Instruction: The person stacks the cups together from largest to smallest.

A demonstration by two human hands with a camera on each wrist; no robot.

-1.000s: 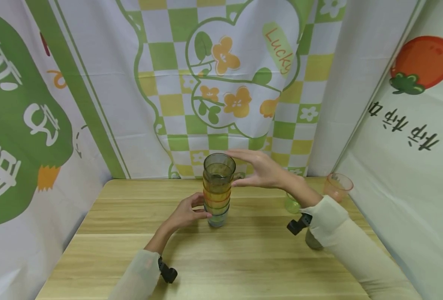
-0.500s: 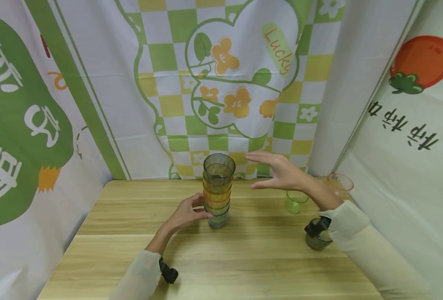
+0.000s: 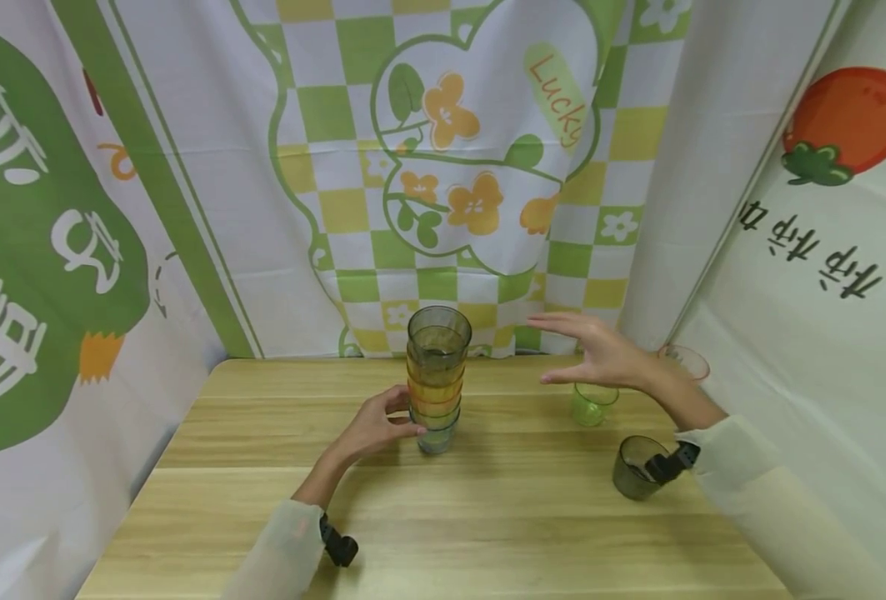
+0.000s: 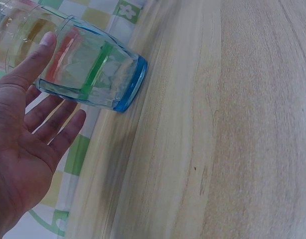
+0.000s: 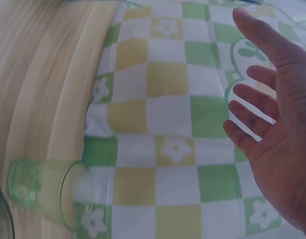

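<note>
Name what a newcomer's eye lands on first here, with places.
Probably the tall stack of tinted cups, standing upright on the wooden table with the left hand at its lower part. Next, the right hand, holding nothing, to the stack's right. Behind the table, the checkered cloth stands out.

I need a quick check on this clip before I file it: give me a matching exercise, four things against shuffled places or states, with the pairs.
1. Left hand
2. Right hand
3. Single green cup
4. Stack of nested cups

A. On the right side of the table
B. In the air, holding nothing
C. Topped by a smoky grey cup
D. At the stack's lower part

Pairs: 1-D; 2-B; 3-A; 4-C
</note>
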